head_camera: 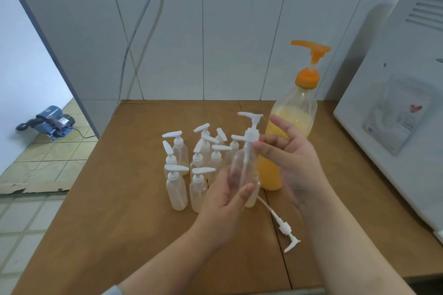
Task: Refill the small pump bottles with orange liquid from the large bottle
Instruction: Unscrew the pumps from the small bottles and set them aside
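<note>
Centrally, a clear small bottle (243, 175) is gripped around its body by the left hand (223, 201). The right hand (291, 158) pinches its white pump head (251, 127) at the collar, dip tube inside. Behind stands the large bottle (287, 132) of orange liquid. Left of centre, a cluster of small pump bottles (191, 163); lower right, a loose pump (285, 230) lies on the brown table (119, 211).

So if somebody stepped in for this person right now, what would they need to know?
Left hand grips a clear small bottle by its body. Right hand fingers pinch its white pump top, partly lifted out. A spare pump lies loose on the table. The large bottle of orange liquid stands behind, beside the other small bottles, which look unfilled. Left: pour and recap.
</note>
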The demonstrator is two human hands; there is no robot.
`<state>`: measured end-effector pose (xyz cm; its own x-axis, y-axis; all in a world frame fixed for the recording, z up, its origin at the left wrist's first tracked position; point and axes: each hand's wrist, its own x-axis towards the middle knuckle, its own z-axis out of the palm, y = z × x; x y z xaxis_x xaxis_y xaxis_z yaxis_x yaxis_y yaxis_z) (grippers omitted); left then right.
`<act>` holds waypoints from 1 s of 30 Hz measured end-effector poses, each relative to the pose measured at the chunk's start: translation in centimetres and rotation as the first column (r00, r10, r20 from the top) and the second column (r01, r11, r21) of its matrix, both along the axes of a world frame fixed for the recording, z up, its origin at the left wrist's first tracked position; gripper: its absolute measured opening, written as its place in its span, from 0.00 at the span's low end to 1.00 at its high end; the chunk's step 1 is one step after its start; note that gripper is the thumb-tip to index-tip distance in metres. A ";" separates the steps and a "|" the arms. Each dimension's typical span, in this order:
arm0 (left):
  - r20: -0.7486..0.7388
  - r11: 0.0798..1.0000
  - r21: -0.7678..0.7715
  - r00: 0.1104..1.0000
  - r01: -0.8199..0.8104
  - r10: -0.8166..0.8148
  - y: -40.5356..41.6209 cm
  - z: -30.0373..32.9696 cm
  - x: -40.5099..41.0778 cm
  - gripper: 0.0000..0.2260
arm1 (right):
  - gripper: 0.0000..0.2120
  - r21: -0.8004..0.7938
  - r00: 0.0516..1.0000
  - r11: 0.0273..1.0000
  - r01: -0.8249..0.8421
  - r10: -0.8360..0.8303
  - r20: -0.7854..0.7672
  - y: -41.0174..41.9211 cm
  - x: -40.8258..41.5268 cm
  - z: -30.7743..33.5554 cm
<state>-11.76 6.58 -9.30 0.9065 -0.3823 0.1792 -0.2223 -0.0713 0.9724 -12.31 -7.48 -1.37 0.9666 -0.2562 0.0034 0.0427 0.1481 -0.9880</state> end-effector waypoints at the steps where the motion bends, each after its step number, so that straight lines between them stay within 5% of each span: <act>1: -0.006 1.000 0.027 1.000 0.007 -0.007 0.0 -0.1 0.0 0.17 | 0.33 -0.022 1.000 0.999 -0.024 0.024 0.003 0.1 -0.3 0.1; 6: -0.051 0.986 0.164 0.999 0.021 -0.013 -0.2 -1.1 -0.6 0.06 | 0.16 -0.142 0.999 0.990 0.012 -0.007 0.040 0.6 -0.6 0.8; 11: -0.068 0.956 0.295 0.997 -0.004 0.025 0.0 -3.9 -0.6 0.18 | 0.13 -0.159 0.989 0.980 0.118 -0.101 0.109 -0.9 -1.2 2.5; 19: -0.172 0.934 0.330 0.965 -0.133 0.198 -0.3 -6.0 0.2 0.16 | 0.13 -0.087 0.882 0.913 0.398 -0.355 0.309 -5.3 -4.8 3.8; 30: -0.248 0.876 0.429 0.903 -0.221 0.350 -2.9 -6.4 1.1 0.19 | 0.12 -0.112 0.823 0.825 0.554 -0.563 -0.075 -7.0 -6.6 -9.1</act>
<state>-10.63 3.65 -15.69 0.9694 -0.0774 -0.2331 0.1720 -0.4640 0.8690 -18.89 -14.44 -10.43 0.6542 -0.7552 -0.0407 -0.0067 0.0481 -0.9988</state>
